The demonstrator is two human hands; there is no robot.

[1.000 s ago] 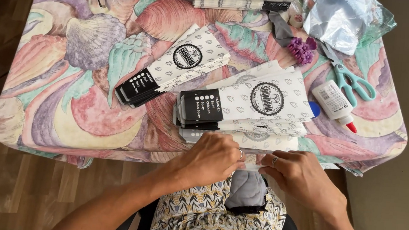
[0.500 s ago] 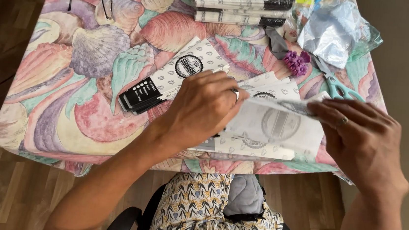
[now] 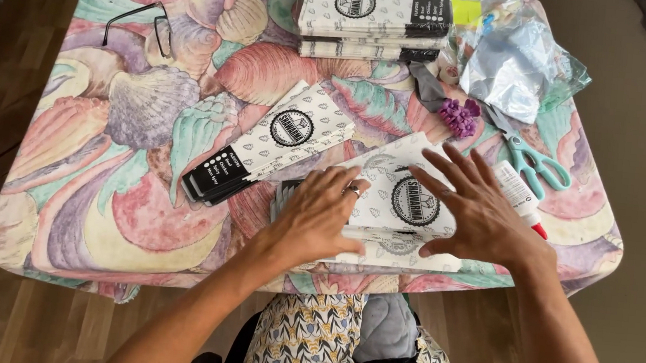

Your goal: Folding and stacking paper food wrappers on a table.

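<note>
Under both flat hands, paper sleeve (image 3: 407,200), long axis left-right

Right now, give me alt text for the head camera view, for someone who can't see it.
Both hands, left hand and right hand, press flat on a white printed paper bag atop a stack at the near edge of a shell-patterned table. More bags, scissors and eyeglasses lie around.

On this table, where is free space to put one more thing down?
Bare cloth lies left of the folded packet, below the glasses. The right side is crowded: scissors, glue tube, plastic bag. Both hands press the front stack.
</note>
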